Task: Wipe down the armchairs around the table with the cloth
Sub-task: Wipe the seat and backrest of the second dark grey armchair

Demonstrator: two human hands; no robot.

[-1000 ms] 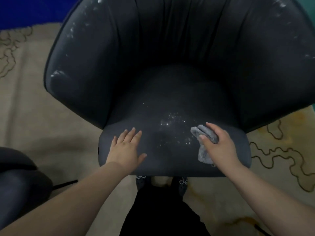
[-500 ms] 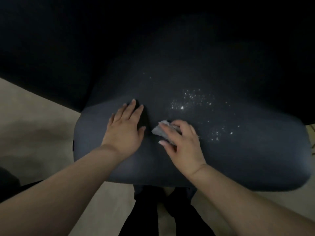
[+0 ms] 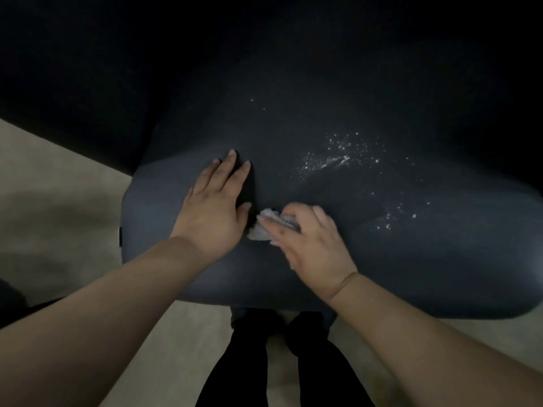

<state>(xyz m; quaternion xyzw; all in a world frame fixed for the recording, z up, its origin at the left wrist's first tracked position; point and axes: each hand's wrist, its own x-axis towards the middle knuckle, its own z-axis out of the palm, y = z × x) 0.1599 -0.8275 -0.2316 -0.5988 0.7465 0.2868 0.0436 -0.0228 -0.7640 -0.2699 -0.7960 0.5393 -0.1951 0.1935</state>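
A dark blue armchair [image 3: 367, 259] fills the view, its seat cushion right below me and its back lost in shadow. White specks [image 3: 340, 160] dot the seat to the right of centre. My left hand [image 3: 214, 207] lies flat on the seat's front left, fingers straight. My right hand [image 3: 308, 245] presses a small crumpled grey cloth [image 3: 264, 227] onto the seat just right of the left thumb, fingers curled over it. Most of the cloth is hidden under the hand.
Beige carpet [image 3: 58, 201] lies left of and below the seat. My dark trouser legs [image 3: 279, 362] stand against the cushion's front edge. A dark shape [image 3: 11, 295] sits at the far left edge.
The view dropped closer to the seat. My right hand slid the cloth from the seat's right front leftward to beside the left hand, then slightly nearer the front edge. Left hand stayed flat.
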